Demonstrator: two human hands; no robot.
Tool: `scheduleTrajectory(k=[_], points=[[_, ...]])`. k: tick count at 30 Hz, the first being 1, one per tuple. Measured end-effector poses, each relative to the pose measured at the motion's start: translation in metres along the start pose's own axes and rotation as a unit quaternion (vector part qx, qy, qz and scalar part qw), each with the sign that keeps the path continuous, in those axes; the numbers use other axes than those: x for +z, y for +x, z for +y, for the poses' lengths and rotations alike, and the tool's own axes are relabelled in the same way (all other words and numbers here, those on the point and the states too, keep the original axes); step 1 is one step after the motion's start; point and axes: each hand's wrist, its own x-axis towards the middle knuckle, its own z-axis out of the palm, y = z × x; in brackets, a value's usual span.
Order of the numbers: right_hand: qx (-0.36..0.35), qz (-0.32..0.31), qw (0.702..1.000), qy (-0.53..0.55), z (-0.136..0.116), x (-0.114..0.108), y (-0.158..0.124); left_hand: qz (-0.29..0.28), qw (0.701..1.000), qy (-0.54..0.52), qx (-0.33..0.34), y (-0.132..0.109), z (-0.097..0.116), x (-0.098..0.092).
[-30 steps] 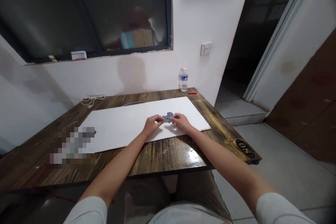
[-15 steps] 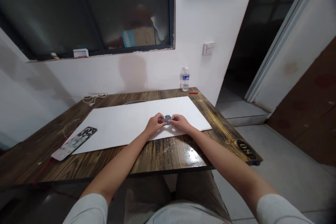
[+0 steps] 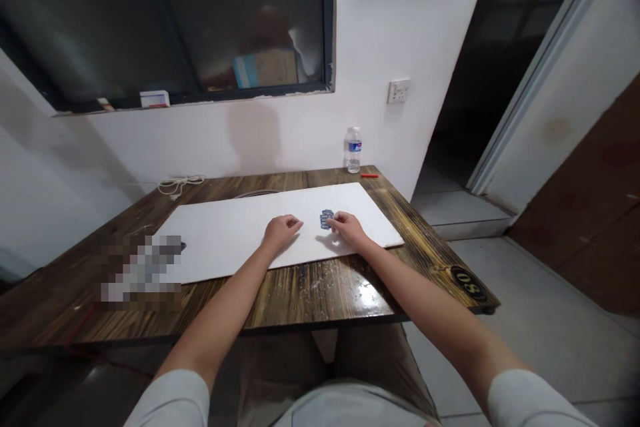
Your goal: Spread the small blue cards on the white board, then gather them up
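One pinch by the right hand [image 3: 349, 231] on the right edge of a blue patterned item [image 3: 325, 219], over the right part of the white board [image 3: 220, 230]; nothing apparent in the half-open left hand [image 3: 279, 231]. Probably light, thin, stiff; best held by edges.

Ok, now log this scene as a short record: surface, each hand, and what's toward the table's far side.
Surface: white board on a wooden table
Right hand: holding a small blue patterned piece by its right side
Left hand: apart from the piece; nothing visibly held
Far right: clear plastic bottle, red stick-like object
Far left: coiled white cable
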Motion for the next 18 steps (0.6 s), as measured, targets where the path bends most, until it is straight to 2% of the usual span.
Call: scheduleTrajectory(k=[4, 6, 13, 18], points=[[0.0, -0.004, 1.0, 0.014, 0.001, 0.0, 0.001, -0.074, 0.979, 0.094, 0.164, -0.001, 0.0, -0.013], [0.003, -0.008, 1.0, 0.028, 0.001, 0.001, 0.001, -0.094, 0.965, 0.119, 0.214, -0.001, 0.0, -0.017], [-0.007, -0.005, 1.0, 0.028, 0.0, 0.001, 0.004, -0.109, 0.958, 0.121, 0.236, 0.004, 0.002, -0.018], [-0.009, -0.011, 1.0, 0.01, -0.001, 0.002, 0.004, -0.047, 0.963, 0.147, 0.222, 0.0, 0.007, -0.004]])
